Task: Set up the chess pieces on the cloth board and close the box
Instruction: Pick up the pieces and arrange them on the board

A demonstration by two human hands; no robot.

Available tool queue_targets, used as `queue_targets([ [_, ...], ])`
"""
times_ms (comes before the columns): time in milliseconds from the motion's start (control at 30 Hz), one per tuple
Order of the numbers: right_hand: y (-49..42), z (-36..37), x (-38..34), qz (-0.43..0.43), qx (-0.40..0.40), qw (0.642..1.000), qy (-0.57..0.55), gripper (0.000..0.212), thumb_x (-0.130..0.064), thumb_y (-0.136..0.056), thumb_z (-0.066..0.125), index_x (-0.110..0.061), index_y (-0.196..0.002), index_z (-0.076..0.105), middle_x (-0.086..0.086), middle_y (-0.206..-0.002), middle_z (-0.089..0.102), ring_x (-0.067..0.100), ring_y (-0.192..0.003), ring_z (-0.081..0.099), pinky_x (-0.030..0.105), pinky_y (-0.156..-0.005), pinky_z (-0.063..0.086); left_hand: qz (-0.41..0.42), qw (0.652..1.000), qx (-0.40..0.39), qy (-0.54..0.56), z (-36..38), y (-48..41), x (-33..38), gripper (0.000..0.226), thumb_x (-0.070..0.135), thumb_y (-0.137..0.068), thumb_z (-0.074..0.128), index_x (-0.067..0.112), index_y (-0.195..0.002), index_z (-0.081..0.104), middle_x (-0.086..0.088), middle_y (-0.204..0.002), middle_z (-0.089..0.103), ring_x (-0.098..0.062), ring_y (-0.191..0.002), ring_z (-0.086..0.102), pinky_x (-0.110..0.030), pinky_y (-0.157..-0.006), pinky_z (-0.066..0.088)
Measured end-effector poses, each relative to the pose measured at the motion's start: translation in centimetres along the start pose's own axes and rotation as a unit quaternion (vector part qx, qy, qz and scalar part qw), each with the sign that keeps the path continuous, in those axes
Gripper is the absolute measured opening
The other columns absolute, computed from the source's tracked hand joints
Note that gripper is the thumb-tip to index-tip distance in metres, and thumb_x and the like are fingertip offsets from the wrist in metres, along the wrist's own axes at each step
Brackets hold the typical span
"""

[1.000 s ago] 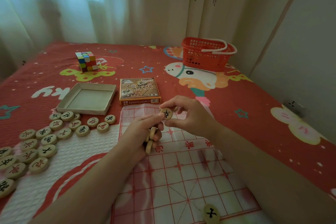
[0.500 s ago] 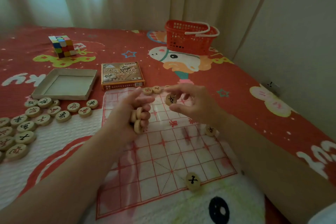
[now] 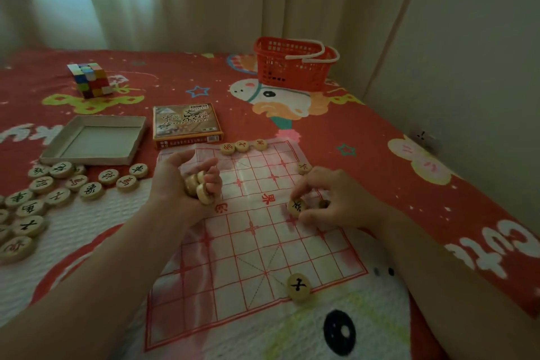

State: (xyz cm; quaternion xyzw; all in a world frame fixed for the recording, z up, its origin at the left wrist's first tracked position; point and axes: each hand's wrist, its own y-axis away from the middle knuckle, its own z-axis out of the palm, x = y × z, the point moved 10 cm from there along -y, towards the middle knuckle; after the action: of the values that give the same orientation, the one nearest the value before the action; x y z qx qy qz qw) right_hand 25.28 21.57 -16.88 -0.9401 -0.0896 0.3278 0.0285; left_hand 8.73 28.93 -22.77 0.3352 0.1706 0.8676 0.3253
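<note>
cloth board (image 3: pixel 254 245) | right hand (image 3: pixel 336 202) pinches piece (image 3: pixel 297 207) | left hand (image 3: pixel 181 181) grips pieces (image 3: pixel 198 186)

Both bare forearms reach in from the near edge, well apart. The left hand (image 3: pixel 181 181) has its fingers curled round several chess pieces (image 3: pixel 198 188) (the curled fingers face right). The right hand (image 3: pixel 339 202), knuckles up, pinches a single piece (image 3: pixel 297 207) between thumb and fingertips.
</note>
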Motion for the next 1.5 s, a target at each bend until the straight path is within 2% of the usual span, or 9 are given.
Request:
queue_targets([
  [133, -0.3, 1.5, 0.2, -0.007, -0.053, 0.998, 0.035, 0.027, -0.024, -0.064, 0.077, -0.032, -0.087, 0.067, -0.006, -0.094, 0.065, 0.008, -0.099, 0.051, 0.028, -0.089, 0.041, 0.011, 1.000, 0.008, -0.013, -0.3, -0.1, 0.0, 0.029, 0.028, -0.087, 0.045, 0.001, -0.087, 0.056, -0.005, -0.067, 0.044, -0.010, -0.037, 0.042, -0.011, -0.035, 0.034],
  [367, -0.6, -1.6, -3.5, -0.088, 0.068, 0.993, -0.029, 0.032, -0.036, -0.067, 0.071, -0.026, -0.097, 0.064, -0.026, -0.090, 0.058, -0.005, -0.089, 0.051, 0.008, -0.079, 0.037, -0.008, 1.000, 0.004, -0.023, 0.3, 0.0, -1.1, 0.023, 0.023, -0.085, 0.050, 0.001, -0.084, 0.056, -0.002, -0.067, 0.042, -0.009, -0.037, 0.043, -0.012, -0.034, 0.035],
  [467, -1.7, -0.8, -7.6, -0.161, 0.072, 0.984, -0.002, 0.037, -0.033, -0.072, 0.068, -0.019, -0.105, 0.061, -0.021, -0.097, 0.056, -0.009, -0.090, 0.049, 0.007, -0.079, 0.038, -0.014, 0.999, -0.019, -0.038, 1.0, -0.1, -1.6, 0.015, 0.020, -0.084, 0.052, 0.005, -0.082, 0.054, 0.002, -0.069, 0.039, -0.008, -0.038, 0.043, -0.013, -0.033, 0.035],
  [600, -3.0, 2.9, -10.9, -0.235, 0.045, 0.969, 0.054, 0.043, -0.025, -0.070, 0.075, -0.011, -0.109, 0.064, 0.001, -0.110, 0.064, 0.009, -0.104, 0.053, 0.028, -0.090, 0.041, -0.020, 0.998, -0.038, -0.045, 1.7, 0.3, -2.2, 0.015, 0.018, -0.086, 0.052, 0.006, -0.078, 0.055, 0.000, -0.052, 0.049, -0.008, -0.033, 0.044, -0.013, -0.030, 0.035],
  [767, -3.5, 3.5, -11.0, -0.268, 0.108, 0.955, 0.060, 0.031, -0.021, -0.067, 0.077, -0.010, -0.094, 0.070, 0.005, -0.100, 0.068, 0.024, -0.096, 0.060, 0.045, -0.084, 0.044, -0.034, 0.996, -0.051, -0.063, 1.8, 0.3, -2.9, 0.024, 0.020, -0.088, 0.052, 0.007, -0.068, 0.057, -0.001, -0.043, 0.049, -0.010, -0.035, 0.048, -0.014, -0.035, 0.041],
  [1000, -3.1, 0.2, -9.4, -0.196, 0.197, 0.960, -0.046, 0.033, -0.021, -0.067, 0.077, -0.013, -0.096, 0.062, -0.009, -0.086, 0.063, 0.003, -0.082, 0.059, 0.017, -0.073, 0.048, -0.025, 0.993, -0.045, -0.107, 1.2, 0.1, -2.6, 0.006, 0.005, -0.077, 0.056, 0.000, -0.081, 0.056, -0.007, -0.061, 0.052, -0.011, -0.043, 0.051, -0.019, -0.042, 0.049],
  [1200, -3.6, 0.0, -7.4, -0.144, 0.185, 0.972, -0.012, 0.041, -0.017, -0.063, 0.078, -0.012, -0.100, 0.060, -0.009, -0.084, 0.062, -0.006, -0.077, 0.056, 0.004, -0.068, 0.039, 0.036, 0.947, -0.075, -0.312, 2.2, 0.6, -0.9, 0.016, 0.025, -0.084, 0.058, 0.011, -0.077, 0.060, 0.002, -0.055, 0.048, -0.005, -0.039, 0.041, -0.013, -0.033, 0.030],
  [1333, -3.4, -0.1, -7.7, -0.161, 0.199, 0.966, 0.021, 0.048, -0.030, -0.066, 0.074, -0.014, -0.109, 0.059, -0.002, -0.089, 0.069, 0.003, -0.088, 0.059, 0.006, -0.076, 0.042, 0.073, 0.913, -0.089, -0.392, 3.1, 1.4, -0.8, 0.016, 0.018, -0.083, 0.059, 0.010, -0.069, 0.058, 0.002, -0.052, 0.049, -0.007, -0.042, 0.039, -0.016, -0.034, 0.027],
  [1500, -3.2, -0.6, -7.7, -0.169, 0.209, 0.963, -0.021, 0.057, -0.037, -0.066, 0.071, -0.031, -0.118, 0.048, -0.013, -0.098, 0.063, -0.009, -0.088, 0.056, 0.005, -0.075, 0.041, 0.097, 0.910, -0.103, -0.390, 3.4, 1.7, -0.4, 0.023, 0.013, -0.090, 0.052, 0.007, -0.068, 0.055, 0.004, -0.039, 0.047, -0.007, -0.038, 0.038, -0.016, -0.037, 0.024],
])
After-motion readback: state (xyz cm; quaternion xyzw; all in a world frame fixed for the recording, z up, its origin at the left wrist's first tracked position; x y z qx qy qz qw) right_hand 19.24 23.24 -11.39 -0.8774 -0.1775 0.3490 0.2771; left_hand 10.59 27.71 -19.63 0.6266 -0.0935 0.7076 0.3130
